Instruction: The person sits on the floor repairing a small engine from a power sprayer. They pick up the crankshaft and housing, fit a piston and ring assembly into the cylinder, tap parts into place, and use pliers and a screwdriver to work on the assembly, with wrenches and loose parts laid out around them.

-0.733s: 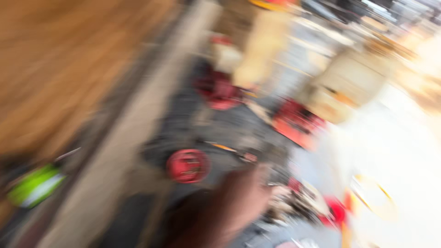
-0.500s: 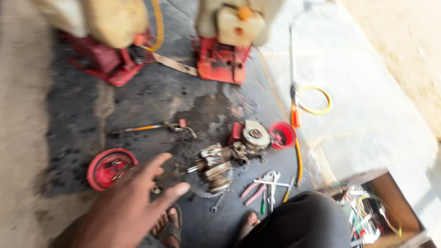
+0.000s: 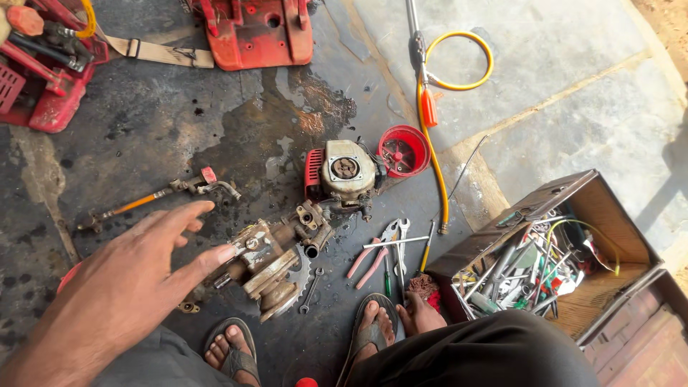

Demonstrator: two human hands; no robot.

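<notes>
Black, oil-stained floor fills most of the frame, and at the bottom edge we see our two sandalled feet (image 3: 308,340) and dark trousers. Our left hand (image 3: 132,276) reaches in from the lower left, released, fingers spread and holding nothing; its fingertips sit just beside the greasy pump and gear assembly (image 3: 269,261), which lies at the lower centre. Our right hand (image 3: 423,315) rests low beside the right foot, fingers curled near a red rag; whether it grips anything we cannot tell. Just right of the assembly lie pink-handled pliers (image 3: 369,261), spanners and a screwdriver. Lower right stands an open wooden toolbox (image 3: 616,215) crammed with tools. Above the assembly, at centre, sits a small engine (image 3: 344,172) with a red round cover (image 3: 403,151) touching it. Farther up, a yellow hose (image 3: 459,61) loops, and red machine frames (image 3: 258,32) line the top.
</notes>
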